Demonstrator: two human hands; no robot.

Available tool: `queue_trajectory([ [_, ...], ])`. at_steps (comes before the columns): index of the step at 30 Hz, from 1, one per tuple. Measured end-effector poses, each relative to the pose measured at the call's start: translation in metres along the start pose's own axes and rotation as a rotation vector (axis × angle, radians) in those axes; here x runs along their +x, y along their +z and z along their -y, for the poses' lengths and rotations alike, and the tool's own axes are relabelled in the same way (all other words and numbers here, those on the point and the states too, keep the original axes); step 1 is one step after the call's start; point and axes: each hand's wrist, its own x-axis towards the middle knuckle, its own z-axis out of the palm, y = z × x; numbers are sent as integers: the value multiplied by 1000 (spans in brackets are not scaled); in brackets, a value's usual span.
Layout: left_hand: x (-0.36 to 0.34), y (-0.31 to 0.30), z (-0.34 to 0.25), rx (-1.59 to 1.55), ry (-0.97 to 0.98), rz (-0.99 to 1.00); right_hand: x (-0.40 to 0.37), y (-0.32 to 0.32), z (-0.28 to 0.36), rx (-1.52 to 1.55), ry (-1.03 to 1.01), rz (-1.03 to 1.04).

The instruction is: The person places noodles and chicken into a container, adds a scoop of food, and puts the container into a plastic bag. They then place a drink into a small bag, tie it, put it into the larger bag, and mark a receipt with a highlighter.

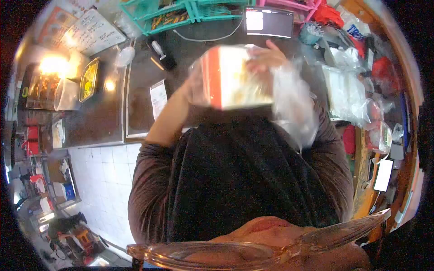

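A white box with an orange-red stripe [235, 77] is held up in front of my chest, above the dark counter. Clear plastic [294, 99], seemingly a bag, wraps part of the box and hangs down at its right around my wrist. My left hand [195, 81] grips the box's left side, its fingers partly hidden and blurred. Across the upper right of the box lie the bent fingers of my right hand [269, 58], one finger raised, with plastic around them. Motion smears both hands and the box.
A printed receipt [158, 99] lies on the counter at left, near a black holder [161, 53]. Green baskets [169, 18] and a lit screen [268, 22] stand at the back. Plastic bags [346, 92] pile up at right. A yellow-filled tray [89, 80] sits far left.
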Motion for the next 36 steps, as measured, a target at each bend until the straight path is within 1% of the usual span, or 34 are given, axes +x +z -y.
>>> queue_trajectory([
  [1, 4, 12, 12, -62, -37, 118, 13, -9, 12, -494, -307, 171],
  [3, 0, 35, 30, -99, -60, 284, 21, -11, 42, -444, -353, 385],
  [6, -8, 61, 33, -8, 11, 398, 28, -18, 83, -530, -402, 532],
  [9, -6, 84, 24, 181, 179, 437, 26, -21, 81, -838, -478, 179],
  [10, -5, 92, 21, 256, 253, 436, 20, -26, 77, -970, -435, 178],
  [13, 6, 106, 13, 469, 459, 405, 13, -23, 70, -1030, -98, -9],
  [14, 10, 109, 11, 527, 517, 387, 11, -23, 63, -1098, 11, -75],
  [16, 19, 113, 15, 618, 606, 363, 10, -35, 54, -670, 179, -224],
  [18, 24, 115, 22, 665, 685, 348, 8, -54, 48, -652, 330, -234],
  [19, 28, 118, 29, 687, 729, 342, 8, -62, 48, -850, 403, -170],
  [20, 32, 118, 33, 724, 779, 339, 15, -66, 62, -307, 760, -344],
  [21, 34, 118, 36, 881, 828, 333, 25, -69, 77, 272, 1067, -501],
  [22, 38, 111, 30, 1294, 926, 327, 29, -74, 84, 309, 1056, -499],
  [23, 43, 105, 32, 1599, 945, 315, 29, -79, 89, 346, 1041, -497],
  [24, 48, 99, 34, 1895, 983, 316, 4, -109, 70, 493, 1019, -364],
  [26, 60, 97, 41, 1886, 1324, 425, -1, -127, 76, -78, 783, -117],
  [28, 70, 101, 49, 1839, 1669, 527, -4, -134, 89, -89, 742, -121],
  [29, 74, 105, 56, 1725, 1692, 503, -5, -137, 97, -95, 722, -123],
  [30, 78, 110, 63, 1609, 1714, 484, -9, -139, 97, 111, 675, -206],
  [32, 80, 136, 96, 1231, 1444, 328, -7, -143, 106, 126, 446, -211],
  [34, 91, 151, 116, 870, 1138, 203, -3, -141, 130, 183, 522, -206],
  [36, 112, 162, 130, 502, 797, 227, -2, -137, 158, 243, 602, -190],
])
